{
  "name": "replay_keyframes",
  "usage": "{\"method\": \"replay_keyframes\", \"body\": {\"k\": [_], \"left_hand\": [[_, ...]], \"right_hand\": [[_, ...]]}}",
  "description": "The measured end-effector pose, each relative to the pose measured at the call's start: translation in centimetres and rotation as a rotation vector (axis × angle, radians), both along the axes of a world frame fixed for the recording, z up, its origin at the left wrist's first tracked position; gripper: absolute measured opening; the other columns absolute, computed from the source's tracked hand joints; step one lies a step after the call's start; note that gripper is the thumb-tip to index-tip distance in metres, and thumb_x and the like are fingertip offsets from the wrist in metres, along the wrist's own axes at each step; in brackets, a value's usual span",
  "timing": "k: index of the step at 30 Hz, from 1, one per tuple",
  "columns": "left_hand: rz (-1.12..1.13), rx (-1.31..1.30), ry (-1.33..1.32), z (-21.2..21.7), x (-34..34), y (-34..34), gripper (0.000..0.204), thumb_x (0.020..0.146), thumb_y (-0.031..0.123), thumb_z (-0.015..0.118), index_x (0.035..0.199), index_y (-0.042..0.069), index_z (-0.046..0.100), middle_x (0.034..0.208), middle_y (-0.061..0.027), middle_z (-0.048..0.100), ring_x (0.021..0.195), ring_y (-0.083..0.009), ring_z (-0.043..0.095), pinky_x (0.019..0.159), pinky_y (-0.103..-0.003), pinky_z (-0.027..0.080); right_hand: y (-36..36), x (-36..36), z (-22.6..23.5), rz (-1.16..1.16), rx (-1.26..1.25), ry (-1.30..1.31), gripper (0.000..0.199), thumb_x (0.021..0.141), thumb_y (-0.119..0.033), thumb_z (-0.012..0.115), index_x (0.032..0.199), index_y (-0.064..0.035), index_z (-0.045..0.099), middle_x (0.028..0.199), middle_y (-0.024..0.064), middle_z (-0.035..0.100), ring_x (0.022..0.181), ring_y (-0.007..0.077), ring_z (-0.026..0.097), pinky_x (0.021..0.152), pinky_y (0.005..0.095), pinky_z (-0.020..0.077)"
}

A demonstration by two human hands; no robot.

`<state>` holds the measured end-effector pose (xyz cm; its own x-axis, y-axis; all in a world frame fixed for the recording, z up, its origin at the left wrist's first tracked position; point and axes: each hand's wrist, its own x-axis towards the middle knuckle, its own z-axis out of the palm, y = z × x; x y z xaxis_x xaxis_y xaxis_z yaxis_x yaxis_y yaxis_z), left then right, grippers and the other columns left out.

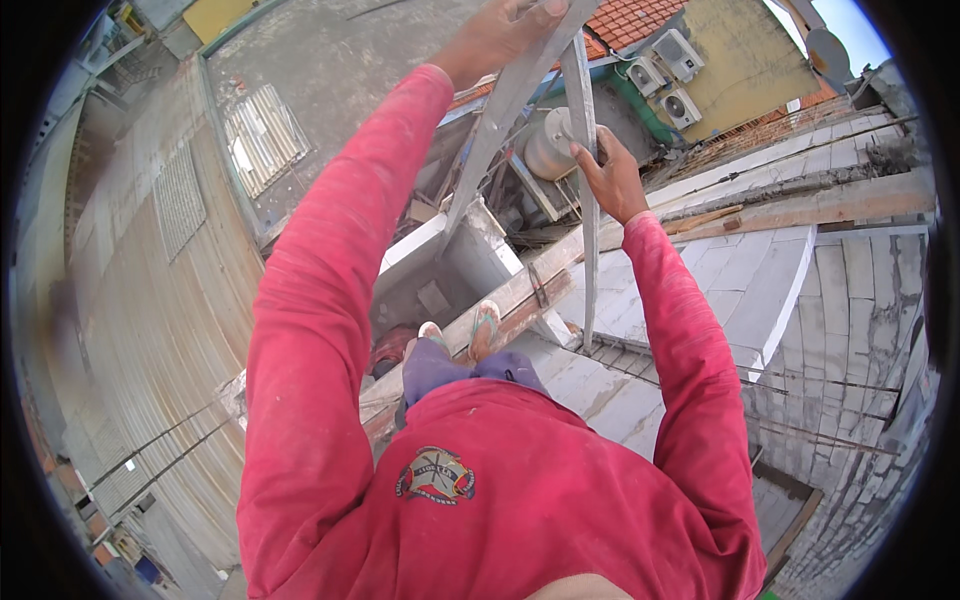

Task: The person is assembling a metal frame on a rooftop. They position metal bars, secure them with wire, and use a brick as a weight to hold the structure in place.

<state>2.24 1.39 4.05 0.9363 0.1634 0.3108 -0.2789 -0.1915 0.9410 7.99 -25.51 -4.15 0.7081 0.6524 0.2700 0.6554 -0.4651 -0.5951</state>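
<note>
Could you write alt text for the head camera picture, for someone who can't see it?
Seen from above, a person in a red long-sleeved shirt grips two grey metal bars, the left hand on a slanted bar and the right hand on an upright bar. Their sandalled feet stand on a wooden plank high above grey block walls and corrugated rooftops.

Two grey metal bars, dusty, pale-streaked, met in narrow V at far top centre. Longer flat bar (500, 110) slanted from far top right down toward near left, lower end at white block wall top. Left hand gripped its upper end at frame's top edge. Thinner bar (586, 200) ran nearly upright, slightly tilted, from the junction down to grey block surface beside wooden plank. Right hand clasped it about a third down, fingers wrapped round.
</note>
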Motion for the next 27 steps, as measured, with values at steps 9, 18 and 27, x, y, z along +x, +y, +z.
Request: {"method": "replay_keyframes", "body": {"k": [9,18,27], "left_hand": [[0.098,-0.22,0.063,-4.3,2.2,2.2,0.052,0.101,0.046,0.042,0.126,0.003,0.057,0.121,-0.0064,0.061,0.112,-0.016,0.055,0.1,-0.033,0.042],[0.078,-0.016,0.245,-6.7,4.3,4.4,0.045,0.098,0.033,0.052,0.135,0.005,0.051,0.127,-0.0066,0.057,0.114,-0.0184,0.055,0.1,-0.036,0.042],[0.122,-0.038,0.19,-11.2,7.2,7.7,0.058,0.099,0.037,0.052,0.139,-0.002,0.038,0.14,-0.0171,0.048,0.12,-0.0291,0.053,0.104,-0.04,0.043]], "right_hand": [[3.0,-0.2,-2.0,-0.035,0.021,0.095,0.036,0.088,-0.025,0.063,0.117,-0.0025,0.058,0.103,0.0241,0.065,0.096,0.041,0.062,0.085,0.0442,0.0481],[5.8,2.3,-5.3,-0.237,0.133,0.034,0.032,0.087,-0.016,0.06,0.115,-0.0022,0.056,0.106,0.025,0.061,0.101,0.0414,0.059,0.088,0.0475,0.0464],[5.9,3.6,-9.8,-0.146,0.113,0.19,0.038,0.085,-0.013,0.063,0.12,-0.0025,0.053,0.109,0.024,0.061,0.104,0.0394,0.06,0.091,0.0462,0.0469]]}}
